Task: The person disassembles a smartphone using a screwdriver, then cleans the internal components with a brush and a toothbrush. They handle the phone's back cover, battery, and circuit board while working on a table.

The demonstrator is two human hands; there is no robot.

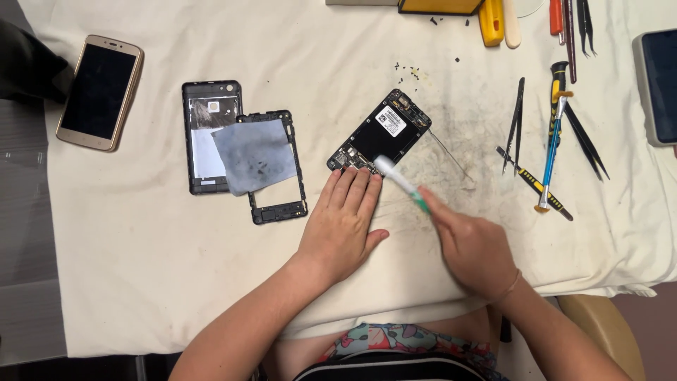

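Note:
An opened black phone [381, 131] with its battery showing lies tilted on the white cloth [141, 240]. My left hand [342, 226] lies flat, palm down, with the fingertips touching the phone's near end. My right hand [472, 247] grips a white and green toothbrush [400, 182], whose blurred head is at the phone's near edge, just above my left fingertips.
A black back cover [204, 106] and a black frame [300, 176] lie left of the phone under a grey wipe [255, 155]. A gold phone [99, 92] is far left. Tweezers [516, 123], screwdrivers [553, 141] and small screws [412, 72] lie right and behind. A device [659, 85] sits at the right edge.

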